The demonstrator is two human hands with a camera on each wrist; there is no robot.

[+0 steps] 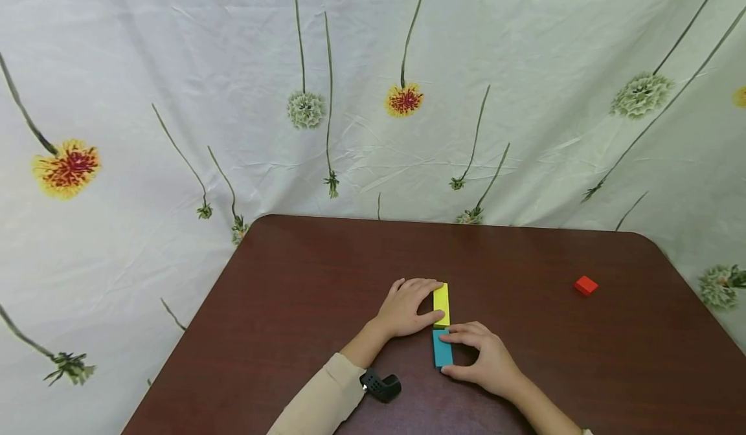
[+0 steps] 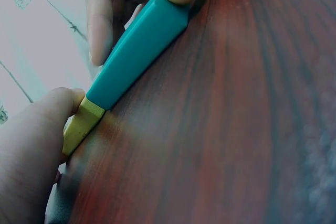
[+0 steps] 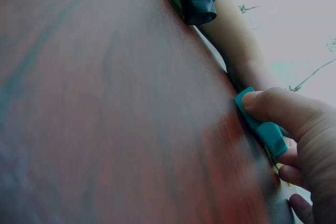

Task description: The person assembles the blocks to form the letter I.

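Lower centre, my left hand (image 1: 405, 310) grips the yellow block (image 1: 441, 305), right hand (image 1: 488, 360) the blue block (image 1: 441, 352); probably aligning; next calls for gentle release.

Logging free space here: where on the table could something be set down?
Bare table lies left of the left hand and between the yellow block and the red block. It is crowded where the right hand grips the blue block, end to end with the yellow one.

head view forward-down, wrist views close, blue block (image 1: 441, 353) shared
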